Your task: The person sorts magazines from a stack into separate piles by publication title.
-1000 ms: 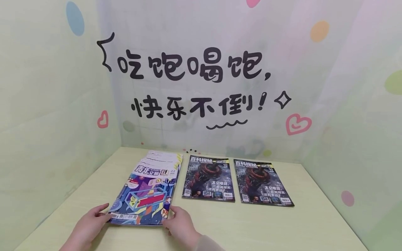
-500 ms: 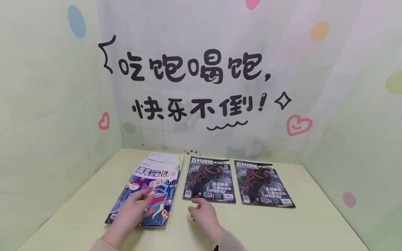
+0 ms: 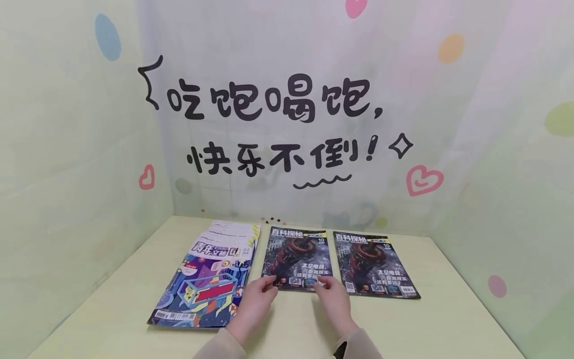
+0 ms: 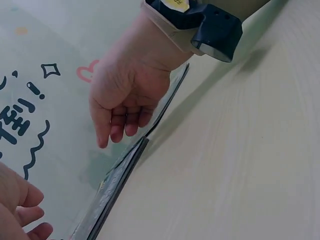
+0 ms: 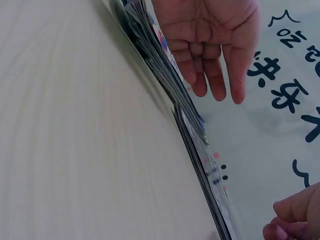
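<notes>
In the head view, a dark magazine [image 3: 298, 257] with a red ring-shaped structure on its cover lies flat in the middle of the table. Over its lower left corner is my left hand [image 3: 254, 301], fingers relaxed and pointing inward. My right hand [image 3: 335, 303] hovers at the lower right corner in a similar pose. Both wrist views show the fingers loosely bent, apart from the magazine's edge [image 5: 202, 172]. To the left lies a fanned stack of colourful magazines [image 3: 197, 284], its top cover blue and purple. A second dark magazine [image 3: 372, 264] with the same cover lies to the right.
The pale wood-look table [image 3: 403, 329] meets a printed fabric wall [image 3: 287, 40] at the back, with walls on both sides. A narrow gap separates the two dark magazines. Bare tabletop shows in front of them and at the right.
Both hands have left the sides of the colourful stack and moved right to the middle dark magazine. The left hand passed over the stack on the way. The magazines stay where they were.
</notes>
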Demonstrator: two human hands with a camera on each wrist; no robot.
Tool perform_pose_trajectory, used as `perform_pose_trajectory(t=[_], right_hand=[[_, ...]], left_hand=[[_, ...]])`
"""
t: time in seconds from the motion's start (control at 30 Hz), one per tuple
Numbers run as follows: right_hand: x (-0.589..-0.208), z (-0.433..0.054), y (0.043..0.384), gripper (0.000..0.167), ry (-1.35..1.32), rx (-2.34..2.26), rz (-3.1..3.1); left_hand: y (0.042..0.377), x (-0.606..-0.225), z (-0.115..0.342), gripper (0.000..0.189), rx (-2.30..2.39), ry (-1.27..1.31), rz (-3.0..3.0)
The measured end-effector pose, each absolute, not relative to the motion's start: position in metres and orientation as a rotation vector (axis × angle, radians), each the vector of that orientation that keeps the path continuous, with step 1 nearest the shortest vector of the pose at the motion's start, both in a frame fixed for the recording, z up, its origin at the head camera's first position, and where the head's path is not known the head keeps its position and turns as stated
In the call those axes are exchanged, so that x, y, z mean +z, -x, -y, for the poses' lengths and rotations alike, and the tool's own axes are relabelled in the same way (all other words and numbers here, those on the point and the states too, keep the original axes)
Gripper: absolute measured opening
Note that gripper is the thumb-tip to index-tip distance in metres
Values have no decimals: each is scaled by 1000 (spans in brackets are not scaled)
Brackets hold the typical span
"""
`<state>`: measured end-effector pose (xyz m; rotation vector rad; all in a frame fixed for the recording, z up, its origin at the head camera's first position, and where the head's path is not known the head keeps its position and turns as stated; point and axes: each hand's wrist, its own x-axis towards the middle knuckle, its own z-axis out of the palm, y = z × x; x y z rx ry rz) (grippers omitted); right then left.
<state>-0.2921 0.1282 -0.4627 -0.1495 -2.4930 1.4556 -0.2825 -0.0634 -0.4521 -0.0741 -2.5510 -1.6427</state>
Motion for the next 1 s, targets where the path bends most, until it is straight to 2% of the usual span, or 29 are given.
perform_pose_trajectory(t=[0.27,0.53,1.0], right_hand=[[-475,-153,302,31,312,1027,2518],[-486,-156,308,46,332,1033,2605],[-489,-153,307,46,343,1066,2649]], left_hand=[[304,-478,42,43,-1351,-138,2578],[312,-489,40,55,-1179,-204,2628],[313,-486,45,61,-1280,-240,2607]])
